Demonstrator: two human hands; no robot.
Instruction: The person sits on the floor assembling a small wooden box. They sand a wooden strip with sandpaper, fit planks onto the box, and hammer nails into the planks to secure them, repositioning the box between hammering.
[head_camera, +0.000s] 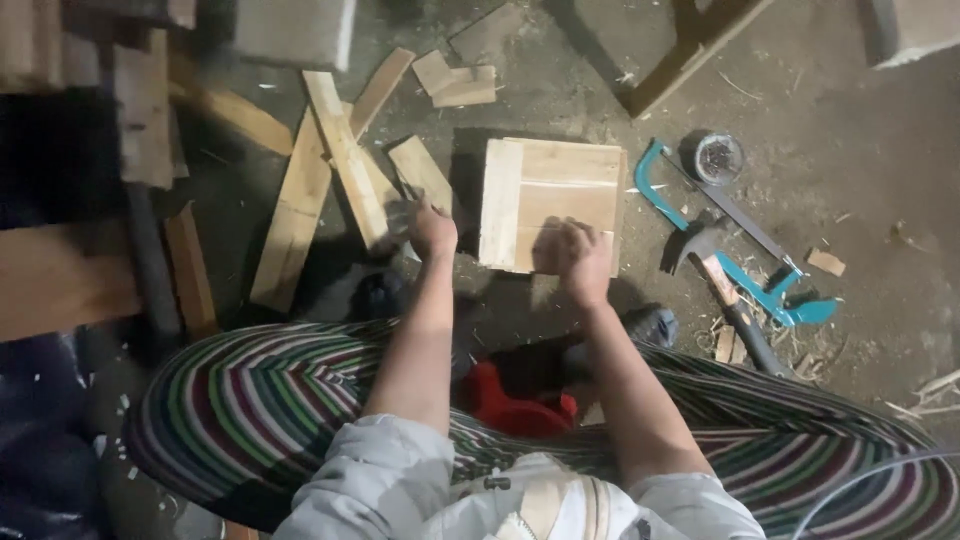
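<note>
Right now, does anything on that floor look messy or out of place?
Yes. Wood offcuts lie scattered at all angles left of the square panel, and shavings litter the floor. A hammer lies across the teal saw. The left hand's object is too blurred to tell.

A dusty grey concrete floor (860, 180) is lying under dim, uneven light, with wood shavings and splinters scattering across it. Left of the teal hacksaw (700, 225), loose planks (300, 215) are fanning out over the ground, while darker timber (60, 280) is stacking up at the far left edge. Just above the hacksaw, a small round tin (718, 158) is sitting, and a claw hammer (725, 290) is crossing the saw's frame.
</note>
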